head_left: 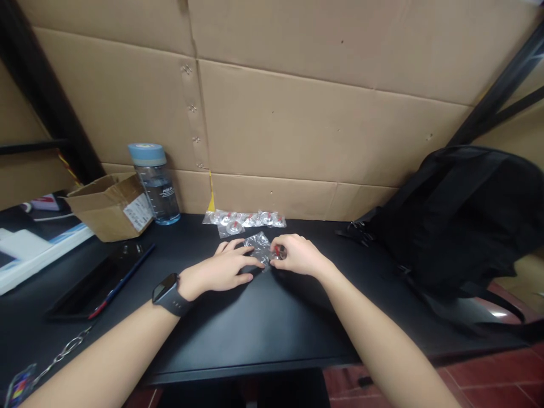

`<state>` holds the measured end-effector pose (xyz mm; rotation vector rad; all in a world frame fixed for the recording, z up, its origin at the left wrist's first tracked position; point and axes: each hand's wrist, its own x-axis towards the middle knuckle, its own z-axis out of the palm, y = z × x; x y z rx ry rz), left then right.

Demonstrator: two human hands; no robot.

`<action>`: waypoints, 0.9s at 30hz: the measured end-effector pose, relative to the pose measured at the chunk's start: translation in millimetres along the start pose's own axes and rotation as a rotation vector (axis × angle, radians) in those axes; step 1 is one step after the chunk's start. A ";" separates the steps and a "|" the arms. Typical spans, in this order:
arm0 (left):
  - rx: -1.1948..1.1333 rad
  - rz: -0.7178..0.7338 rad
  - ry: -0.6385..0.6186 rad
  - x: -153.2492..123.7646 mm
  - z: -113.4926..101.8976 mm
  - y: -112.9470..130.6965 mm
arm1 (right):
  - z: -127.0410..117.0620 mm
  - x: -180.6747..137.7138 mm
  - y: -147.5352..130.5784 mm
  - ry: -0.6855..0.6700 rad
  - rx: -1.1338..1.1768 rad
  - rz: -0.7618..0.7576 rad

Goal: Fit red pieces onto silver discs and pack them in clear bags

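Note:
On the black desk (263, 317) both hands meet over a small clear plastic bag (259, 246). My left hand (225, 267), with a dark smartwatch (169, 294) on its wrist, lies with fingers stretched flat on the bag's left edge. My right hand (297, 255) is closed in a pinch on a small red and silver part (278, 251) at the bag's right side. Just behind, a row of similar small bagged parts (244, 220) lies against the cardboard wall.
A water bottle (156, 184) with a blue cap and an open cardboard box (111, 205) stand at the back left. A dark phone or tablet (102, 279) with a pen lies left. A black backpack (459, 221) fills the right side. A keychain (51, 362) lies at the near left.

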<state>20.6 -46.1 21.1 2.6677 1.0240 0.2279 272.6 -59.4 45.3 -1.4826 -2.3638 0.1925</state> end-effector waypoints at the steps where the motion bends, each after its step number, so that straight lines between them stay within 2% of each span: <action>1: 0.002 0.006 0.000 0.2 0.5 -0.2 | -1.1 -0.7 0.4 -0.018 -0.009 0.001; 7: -0.004 0.021 -0.012 -0.2 2.3 -2.3 | 0.2 0.4 4.1 -0.056 -0.011 -0.004; 15: -0.015 0.026 -0.024 -1.2 1.2 -5.1 | 10.1 4.6 3.1 0.001 -0.053 -0.008; 22: 0.023 0.017 -0.079 -0.8 -3.7 -0.9 | -1.2 0.5 10.1 -0.099 0.100 -0.176; 27: 0.032 0.011 -0.100 -1.0 -5.6 2.0 | -2.3 2.4 9.2 -0.138 0.216 -0.193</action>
